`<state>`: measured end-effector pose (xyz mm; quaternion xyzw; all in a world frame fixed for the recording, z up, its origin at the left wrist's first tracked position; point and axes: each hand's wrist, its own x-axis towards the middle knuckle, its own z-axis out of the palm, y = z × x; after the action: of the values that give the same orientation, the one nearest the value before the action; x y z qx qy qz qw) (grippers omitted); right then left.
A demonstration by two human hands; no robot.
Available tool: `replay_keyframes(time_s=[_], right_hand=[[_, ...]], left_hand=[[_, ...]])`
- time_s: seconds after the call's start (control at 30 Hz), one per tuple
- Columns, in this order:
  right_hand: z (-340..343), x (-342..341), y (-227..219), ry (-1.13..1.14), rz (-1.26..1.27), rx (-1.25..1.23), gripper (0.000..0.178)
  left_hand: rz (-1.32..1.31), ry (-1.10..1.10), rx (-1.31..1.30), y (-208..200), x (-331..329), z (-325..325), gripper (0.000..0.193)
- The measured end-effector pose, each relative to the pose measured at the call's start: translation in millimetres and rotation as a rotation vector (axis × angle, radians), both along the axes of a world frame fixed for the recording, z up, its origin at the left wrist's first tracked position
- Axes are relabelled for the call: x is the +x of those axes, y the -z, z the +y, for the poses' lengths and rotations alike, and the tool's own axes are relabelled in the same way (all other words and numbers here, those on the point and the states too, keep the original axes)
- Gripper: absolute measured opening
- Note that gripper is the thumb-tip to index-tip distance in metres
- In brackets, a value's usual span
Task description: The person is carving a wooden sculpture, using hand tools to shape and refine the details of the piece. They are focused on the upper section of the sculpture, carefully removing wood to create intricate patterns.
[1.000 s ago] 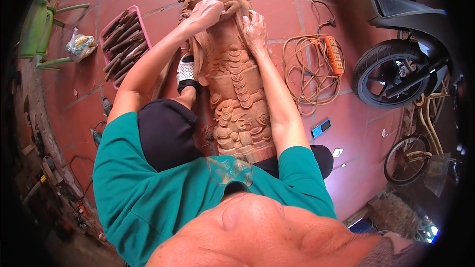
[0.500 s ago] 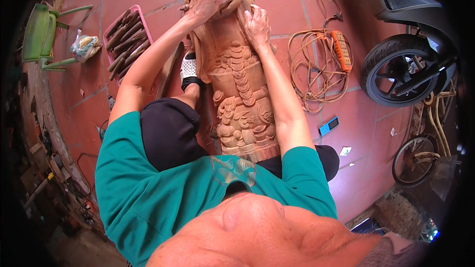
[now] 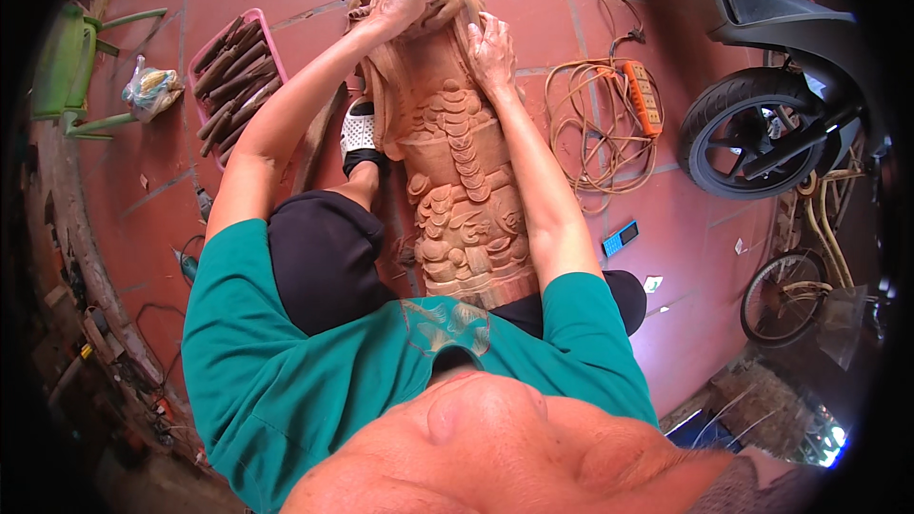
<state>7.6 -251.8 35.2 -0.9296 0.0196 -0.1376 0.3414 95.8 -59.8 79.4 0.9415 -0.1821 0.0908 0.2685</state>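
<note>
A long carved wooden statue (image 3: 447,148) lies on the floor in front of me, its bearded head at the far end and its base close to my body. My left hand (image 3: 401,4) is bent over the carved chest just below the head. Its fingers are closed, and whatever they grip, if anything, is hidden. On the statue's right edge rests my right hand (image 3: 492,53), a little nearer to me, with fingers stretched out and slightly apart. Folds, round shapes and a hanging band are cut into the wood between my forearms.
Left stand a pink basket (image 3: 278,55) of dark-handled tools, a knotted plastic bag (image 3: 152,90) and a green chair (image 3: 69,62). On the right lie an orange power strip (image 3: 643,98), its coiled cord (image 3: 583,138) and a blue phone (image 3: 620,238). Beyond are a motorbike wheel (image 3: 700,138) and a bicycle wheel (image 3: 747,300).
The view has shifted slightly, so the floor things sit further left. My left hand has moved a little to the right over the carving, its fingers more curled. My right hand stays on the edge.
</note>
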Motion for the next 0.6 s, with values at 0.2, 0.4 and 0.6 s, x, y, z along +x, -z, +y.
replay_keyframes(time_s=[0.2,0.4,0.6], right_hand=[[2,0,2,0.002,0.016,0.012,0.038],[5,-1,1,0.017,0.04,0.014,0.039],[10,0,-3,0.015,0.065,0.047,0.04]], left_hand=[[0.069,-0.038,0.028,-5,-1,-1,0.017],[-0.067,0.039,0.198,-9,3,-14,0.017],[-0.193,0.123,0.277,-4,19,-28,0.017]])
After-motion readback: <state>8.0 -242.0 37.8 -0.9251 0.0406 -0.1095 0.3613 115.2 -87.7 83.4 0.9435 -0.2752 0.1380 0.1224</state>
